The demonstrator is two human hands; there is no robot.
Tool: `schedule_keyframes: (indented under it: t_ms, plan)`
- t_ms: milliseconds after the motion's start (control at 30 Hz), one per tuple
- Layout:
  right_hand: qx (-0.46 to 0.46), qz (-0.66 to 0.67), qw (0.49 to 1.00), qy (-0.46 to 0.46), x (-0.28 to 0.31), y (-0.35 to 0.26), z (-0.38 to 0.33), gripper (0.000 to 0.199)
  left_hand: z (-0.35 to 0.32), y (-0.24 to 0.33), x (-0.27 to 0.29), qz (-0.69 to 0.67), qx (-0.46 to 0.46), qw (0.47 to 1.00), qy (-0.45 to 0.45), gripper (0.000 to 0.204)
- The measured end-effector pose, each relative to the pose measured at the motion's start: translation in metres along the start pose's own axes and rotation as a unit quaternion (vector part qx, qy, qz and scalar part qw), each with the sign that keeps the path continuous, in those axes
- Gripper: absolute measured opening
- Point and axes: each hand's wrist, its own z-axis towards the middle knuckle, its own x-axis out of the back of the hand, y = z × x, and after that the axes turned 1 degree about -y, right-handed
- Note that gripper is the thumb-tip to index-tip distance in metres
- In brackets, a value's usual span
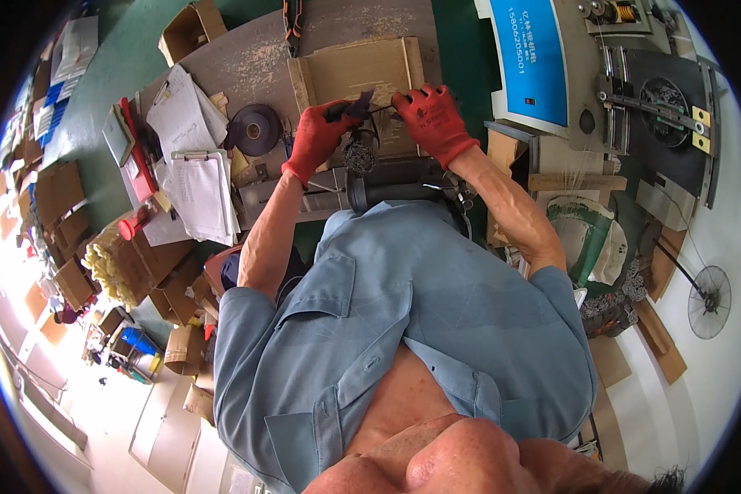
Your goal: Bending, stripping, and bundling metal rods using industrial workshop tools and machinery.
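Head view's got the left hand (317, 140) pinching a dark strip (360, 107) roughly crosswise toward the right hand (438, 125) (can't tell if that one's gripping anything), wiry gray bundle (359, 156) just bodyward, nearer the left.

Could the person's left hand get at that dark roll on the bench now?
Probably yes: the left hand is near the dark roll, with nothing tall visible between them, though it seems to hold a dark strip.

Left glove (317, 142), right glove (436, 123): I read matt cloth.
Tape roll (240, 132): smooth, plastic-looking.
Tabletop (237, 70): I note a rough, worn finish.
Shallow tray (347, 76): matt, wood or cardboard; I cannot tell.
Clipboard sheets (199, 198): matt paper.
Machine panel (528, 86): smooth, glossy.
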Motion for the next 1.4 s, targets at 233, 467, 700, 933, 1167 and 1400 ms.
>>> schedule_keyframes:
  t_ms: [233,467,700,933,1167,1400]
  plan:
    - [0.015,0.026,0.999,0.014,-0.010,0.009,-0.030,0.025,-0.020,-0.030,0.009,-0.139,0.002,0.990,0.039,0.026]
    - [-0.006,0.049,0.998,-0.035,-0.016,0.005,-0.044,0.031,-0.021,-0.039,-0.013,-0.375,-0.079,0.922,0.062,0.036]
    - [0.004,0.058,0.998,-0.039,-0.015,0.009,-0.047,0.035,-0.010,-0.043,-0.018,-0.476,-0.034,0.879,-0.016,0.042]
    - [0.026,0.052,0.998,-0.035,-0.019,0.024,-0.043,0.030,0.001,-0.028,-0.016,-0.430,0.002,0.903,-0.020,0.042]
    - [0.033,0.041,0.999,-0.004,-0.017,0.032,-0.039,0.028,0.010,-0.031,-0.010,-0.424,0.076,0.901,-0.050,0.037]
    - [0.053,0.030,0.998,-0.001,0.050,0.029,0.024,0.026,0.028,-0.007,-0.001,-0.018,-0.048,0.985,-0.164,0.030]
